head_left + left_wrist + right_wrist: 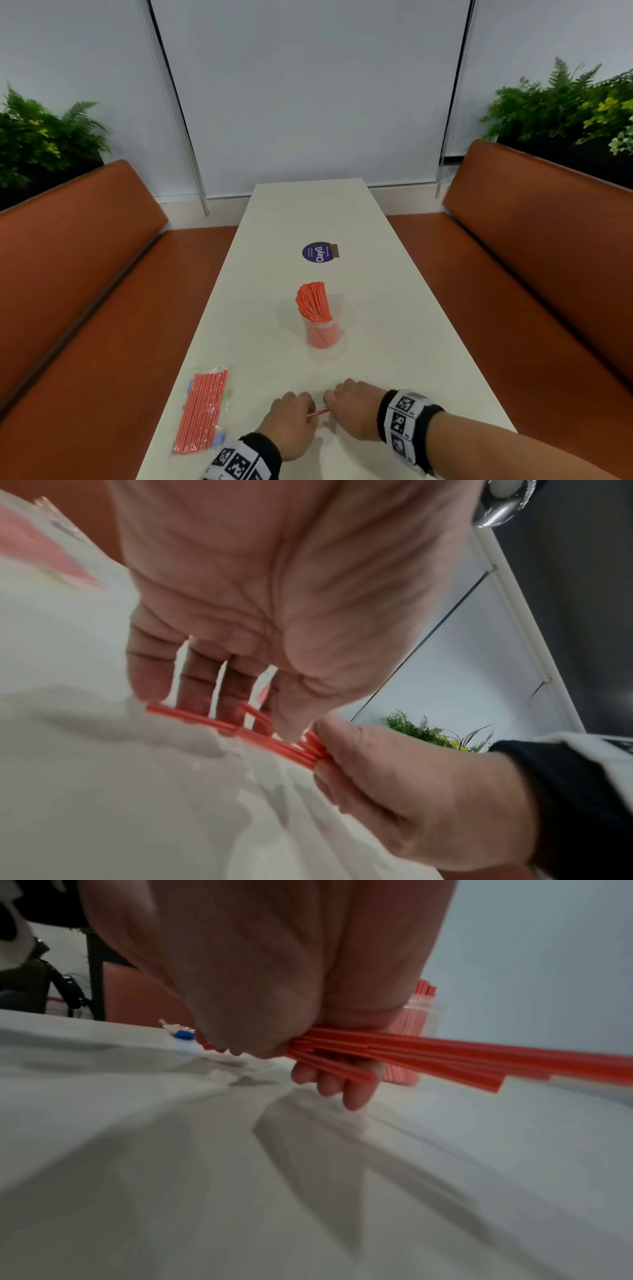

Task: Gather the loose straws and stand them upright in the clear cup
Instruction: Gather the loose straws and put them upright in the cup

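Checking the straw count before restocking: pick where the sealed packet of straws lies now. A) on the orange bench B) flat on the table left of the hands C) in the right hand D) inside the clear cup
B: the sealed packet lies flat on the table, left of the left hand.

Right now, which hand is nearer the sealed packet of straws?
Left. The left hand is just to the right of the straw packet near the table's front edge; the right hand is farther right, beyond the left hand.
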`<state>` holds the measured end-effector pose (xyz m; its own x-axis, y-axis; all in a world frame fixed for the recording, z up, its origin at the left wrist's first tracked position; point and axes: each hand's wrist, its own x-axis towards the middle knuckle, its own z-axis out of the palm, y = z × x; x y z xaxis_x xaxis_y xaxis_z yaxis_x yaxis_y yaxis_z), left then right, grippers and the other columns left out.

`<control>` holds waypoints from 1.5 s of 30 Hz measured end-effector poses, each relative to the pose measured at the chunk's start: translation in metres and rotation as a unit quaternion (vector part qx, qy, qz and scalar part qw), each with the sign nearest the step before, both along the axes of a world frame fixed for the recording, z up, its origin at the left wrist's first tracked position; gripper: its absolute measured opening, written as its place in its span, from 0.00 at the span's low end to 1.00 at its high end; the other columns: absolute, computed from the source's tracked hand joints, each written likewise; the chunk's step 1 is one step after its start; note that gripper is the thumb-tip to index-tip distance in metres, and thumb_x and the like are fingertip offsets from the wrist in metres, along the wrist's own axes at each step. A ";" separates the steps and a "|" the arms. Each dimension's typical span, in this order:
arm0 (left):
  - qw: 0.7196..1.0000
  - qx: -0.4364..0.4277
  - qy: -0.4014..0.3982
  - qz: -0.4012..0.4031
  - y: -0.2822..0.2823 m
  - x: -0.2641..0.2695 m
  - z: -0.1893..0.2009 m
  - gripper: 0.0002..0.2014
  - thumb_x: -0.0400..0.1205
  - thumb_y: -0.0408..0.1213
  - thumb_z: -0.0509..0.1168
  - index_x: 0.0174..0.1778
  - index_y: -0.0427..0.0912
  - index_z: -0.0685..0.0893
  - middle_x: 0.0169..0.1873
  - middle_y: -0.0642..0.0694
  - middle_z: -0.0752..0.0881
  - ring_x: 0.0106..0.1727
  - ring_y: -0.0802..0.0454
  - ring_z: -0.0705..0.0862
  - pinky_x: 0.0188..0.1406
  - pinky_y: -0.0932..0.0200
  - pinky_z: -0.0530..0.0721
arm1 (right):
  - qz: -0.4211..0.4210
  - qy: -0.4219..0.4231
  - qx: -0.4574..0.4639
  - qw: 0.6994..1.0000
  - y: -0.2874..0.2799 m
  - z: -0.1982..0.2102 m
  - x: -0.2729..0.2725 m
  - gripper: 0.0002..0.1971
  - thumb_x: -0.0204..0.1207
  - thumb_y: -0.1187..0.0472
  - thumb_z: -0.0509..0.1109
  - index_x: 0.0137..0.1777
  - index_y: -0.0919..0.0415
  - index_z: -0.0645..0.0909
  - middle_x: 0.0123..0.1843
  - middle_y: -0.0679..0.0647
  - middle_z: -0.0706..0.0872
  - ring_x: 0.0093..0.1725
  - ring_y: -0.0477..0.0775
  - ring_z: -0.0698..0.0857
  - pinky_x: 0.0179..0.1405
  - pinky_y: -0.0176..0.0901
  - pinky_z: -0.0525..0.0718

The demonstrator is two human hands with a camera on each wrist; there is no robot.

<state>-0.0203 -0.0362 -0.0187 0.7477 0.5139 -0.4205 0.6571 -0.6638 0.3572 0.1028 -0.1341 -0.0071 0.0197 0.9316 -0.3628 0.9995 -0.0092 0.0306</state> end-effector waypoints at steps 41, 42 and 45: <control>0.872 -0.218 -0.393 0.193 0.089 0.114 0.003 0.63 0.56 0.34 0.83 0.77 0.59 0.45 0.55 0.56 0.81 0.55 0.57 0.84 0.49 0.66 0.80 | -0.302 0.575 0.375 0.661 0.112 0.020 0.100 0.12 0.78 0.76 0.58 0.51 0.59 0.76 0.45 0.53 0.81 0.49 0.51 0.81 0.54 0.38 0.80; 0.874 -0.223 -0.388 0.188 0.091 0.114 0.002 0.63 0.54 0.35 0.83 0.76 0.60 0.46 0.56 0.56 0.81 0.56 0.56 0.84 0.51 0.64 0.81 | -0.301 0.565 0.375 0.670 0.112 0.017 0.100 0.14 0.77 0.77 0.58 0.54 0.59 0.75 0.48 0.54 0.81 0.52 0.51 0.81 0.56 0.37 0.80; 0.874 -0.238 -0.388 0.169 0.094 0.112 0.003 0.59 0.51 0.37 0.83 0.73 0.62 0.54 0.57 0.54 0.81 0.57 0.54 0.85 0.56 0.53 0.86 | -0.262 0.523 0.407 0.702 0.115 0.017 0.103 0.20 0.76 0.77 0.61 0.63 0.57 0.71 0.56 0.55 0.79 0.57 0.51 0.80 0.60 0.35 0.78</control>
